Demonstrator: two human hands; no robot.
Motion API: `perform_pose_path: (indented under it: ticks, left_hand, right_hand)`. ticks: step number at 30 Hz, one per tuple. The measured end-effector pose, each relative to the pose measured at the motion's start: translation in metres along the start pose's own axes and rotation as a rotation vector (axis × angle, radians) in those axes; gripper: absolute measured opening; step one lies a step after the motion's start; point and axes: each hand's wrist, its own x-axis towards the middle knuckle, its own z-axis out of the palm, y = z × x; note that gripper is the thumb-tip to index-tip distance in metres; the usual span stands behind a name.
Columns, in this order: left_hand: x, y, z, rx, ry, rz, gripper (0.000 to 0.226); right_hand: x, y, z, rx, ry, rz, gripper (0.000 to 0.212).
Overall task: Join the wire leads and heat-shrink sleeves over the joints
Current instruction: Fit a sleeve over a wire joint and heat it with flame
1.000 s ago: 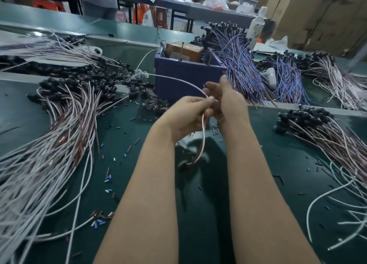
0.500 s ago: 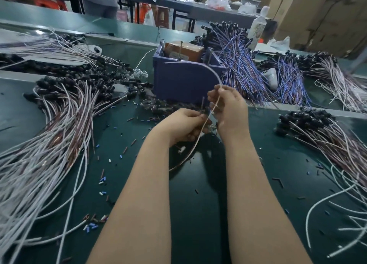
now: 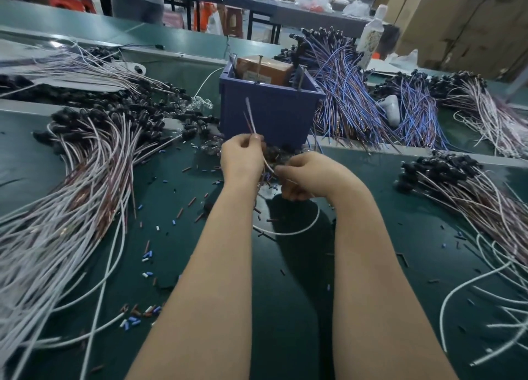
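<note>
The green table (image 3: 285,316) fills the frame, with a large wire bundle (image 3: 71,208) at left and a blue bin (image 3: 271,116) at upper centre. At centre, the left hand (image 3: 241,158) pinches the wire (image 3: 250,113) just below its upright leads. The right hand (image 3: 310,176), fingers curled, grips the same wire lower down, and cut sleeves (image 3: 147,255) lie scattered at lower left.
</note>
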Motion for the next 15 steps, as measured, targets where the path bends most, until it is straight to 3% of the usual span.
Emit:
perform_pose_path:
  ticks: [3,5,8,10,15]
  left_hand:
    - [-0.002,-0.001,0.003,0.016,-0.026,0.016,0.021]
    - [-0.004,0.000,0.004,0.019,-0.030,0.032,0.022]
    - [-0.007,-0.001,0.004,0.019,-0.120,0.066,0.023]
    - [-0.011,-0.002,0.006,0.083,-0.234,0.115,0.022]
    - [-0.012,-0.003,0.004,0.324,-0.377,0.226,0.025]
  right_hand:
    - [0.001,0.001,0.003,-0.073,-0.036,-0.022,0.028]
    - [0.005,0.003,0.004,-0.005,0.052,-0.023,0.019]
    - [0.016,0.006,0.011,0.465,0.391,-0.055,0.015]
    - [0.021,0.007,0.016,0.817,0.508,-0.086,0.018]
    - [0.024,0.020,0.016,1.009,0.590,-0.126,0.020]
